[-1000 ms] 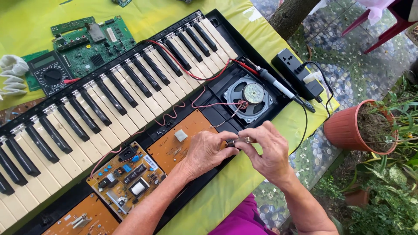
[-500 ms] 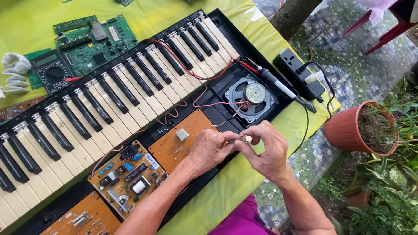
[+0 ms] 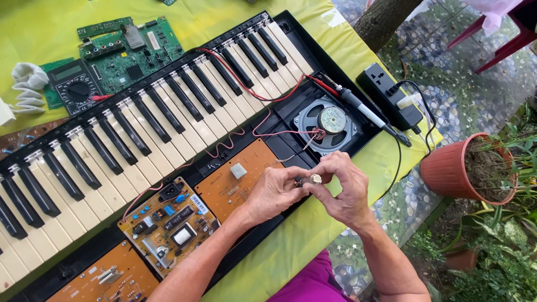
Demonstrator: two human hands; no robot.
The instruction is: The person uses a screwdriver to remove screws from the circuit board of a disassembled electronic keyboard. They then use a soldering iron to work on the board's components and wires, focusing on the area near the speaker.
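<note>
The left hand (image 3: 275,193) and the right hand (image 3: 342,187) meet over the lower edge of an opened keyboard (image 3: 168,128), just below its round speaker (image 3: 330,122). Both are closed in a pinch on one small metal part (image 3: 315,179), which shows as a pale round end between the fingertips; the left thumb and forefinger hold it from the left, and the right thumb and forefinger press it from the right and above. What the part is cannot be told. It sits over the black case, just beside the orange circuit board (image 3: 238,179).

A red wire (image 3: 246,84) runs across the keys towards a soldering iron (image 3: 366,114) lying by the speaker. A black power strip (image 3: 389,95) rests on the yellow-green tablecloth (image 3: 291,251) near a clay flower pot (image 3: 467,168). A green circuit board (image 3: 131,50) and a multimeter (image 3: 75,89) lie above the keys.

Compared with half a second ago, the hands have drawn slightly closer together and the part has turned, so its round end now faces the camera. The rest lies as before.
</note>
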